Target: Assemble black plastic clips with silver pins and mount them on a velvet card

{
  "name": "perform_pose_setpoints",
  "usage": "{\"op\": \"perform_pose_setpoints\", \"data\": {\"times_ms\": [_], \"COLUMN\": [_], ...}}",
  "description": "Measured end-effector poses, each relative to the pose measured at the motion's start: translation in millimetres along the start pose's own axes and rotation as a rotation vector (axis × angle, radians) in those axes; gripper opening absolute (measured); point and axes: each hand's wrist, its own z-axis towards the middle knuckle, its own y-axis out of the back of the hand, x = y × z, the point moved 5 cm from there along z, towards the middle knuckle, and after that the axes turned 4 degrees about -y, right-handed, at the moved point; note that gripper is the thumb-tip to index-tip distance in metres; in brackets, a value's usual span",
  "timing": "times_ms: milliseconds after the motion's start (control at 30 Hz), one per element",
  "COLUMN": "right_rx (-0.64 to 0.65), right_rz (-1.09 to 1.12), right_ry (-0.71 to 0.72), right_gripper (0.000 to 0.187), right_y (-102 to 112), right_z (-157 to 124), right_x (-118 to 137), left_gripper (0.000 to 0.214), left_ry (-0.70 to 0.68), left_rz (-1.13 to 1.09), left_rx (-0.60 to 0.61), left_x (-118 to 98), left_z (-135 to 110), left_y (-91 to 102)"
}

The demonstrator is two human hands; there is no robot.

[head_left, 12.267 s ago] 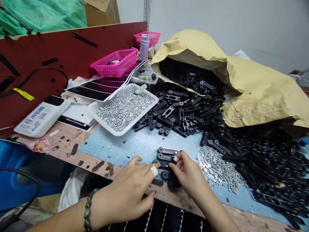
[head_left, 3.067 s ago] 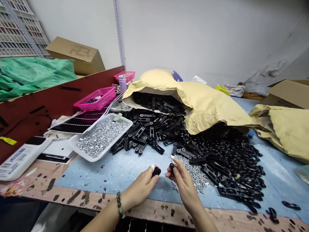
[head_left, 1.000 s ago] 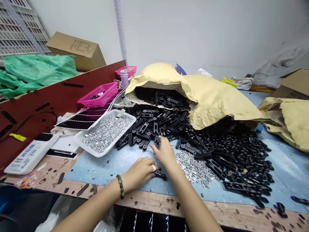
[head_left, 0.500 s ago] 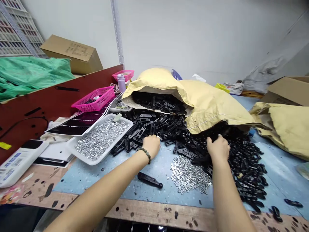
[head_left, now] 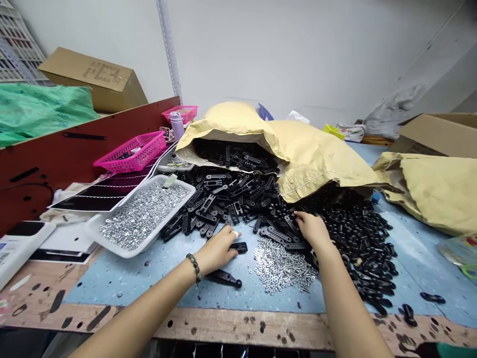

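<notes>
My left hand [head_left: 216, 247], with a white-taped thumb and a bead bracelet, is closed on a black plastic strap piece [head_left: 238, 246] and holds it low over the blue mat. Another black piece [head_left: 225, 278] lies on the mat just below that hand. My right hand [head_left: 312, 229] rests palm down, fingers curled, on the edge of the big heap of black perforated pieces [head_left: 346, 233]; what it grips, if anything, is hidden. A patch of small silver screws [head_left: 282, 261] lies between the two hands.
A white tray of silver nuts [head_left: 139, 217] sits left of the heap. Yellow paper sacks [head_left: 298, 149] spill black pieces at the back. Pink baskets [head_left: 131, 152], a red board [head_left: 74, 149], cardboard boxes and a white device [head_left: 15, 243] line the edges.
Both hands have pulled back from the heap toward me. My left hand now carries a black piece it drew from the pile; my right hand has shifted left along the heap's edge.
</notes>
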Motion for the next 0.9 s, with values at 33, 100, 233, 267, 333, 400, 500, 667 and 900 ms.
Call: {"op": "perform_pose_setpoints", "data": {"times_ms": [33,100,233,267,333,400,500,667,900], "right_rx": [-0.032,-0.102,-0.115,-0.081,0.017,0.012,0.039,0.323,0.23], "right_rz": [0.039,0.135,0.377,0.476,0.974,1.322,1.531,1.334,1.124], "right_ry": [0.015,0.033,0.074,0.086,0.011,-0.111,-0.173,0.078,0.297], "right_gripper": [0.026,0.03,0.033,0.033,0.028,0.026,0.024,0.018,0.01], "right_y": [7.0,20.4,20.9,14.4,-3.6,-19.4,-33.3,-38.4,-16.7], "right_z": [-5.5,-21.2,-72.0,-86.2,-110.6,-127.6,-140.4,-156.5,-154.1], "right_x": [4.7,15.6,50.8,62.9,84.9,103.9,127.6,146.4,139.8], "left_gripper": [0.034,0.024,0.022,0.028,0.035,0.031,0.026,0.059,0.039], "left_ry": [-0.002,0.0,0.042,0.053,0.083,0.132,0.247,0.111,0.326], "left_rz": [-0.031,-0.097,-0.279,-0.341,-0.563,-0.835,-1.043,-0.955,-1.287], "left_rx": [-0.004,-0.032,-0.117,-0.144,-0.202,-0.226,-0.153,0.115,0.295], "left_x": [2.0,2.8,-6.9,-11.2,-19.7,-26.4,-33.3,-55.1,-60.3], "left_z": [-1.5,-2.7,-7.4,-10.3,-18.2,-27.4,-41.0,-54.9,-66.8], "left_y": [-1.5,1.1,12.7,12.9,6.4,-9.3,-34.6,-28.4,-27.1]}}
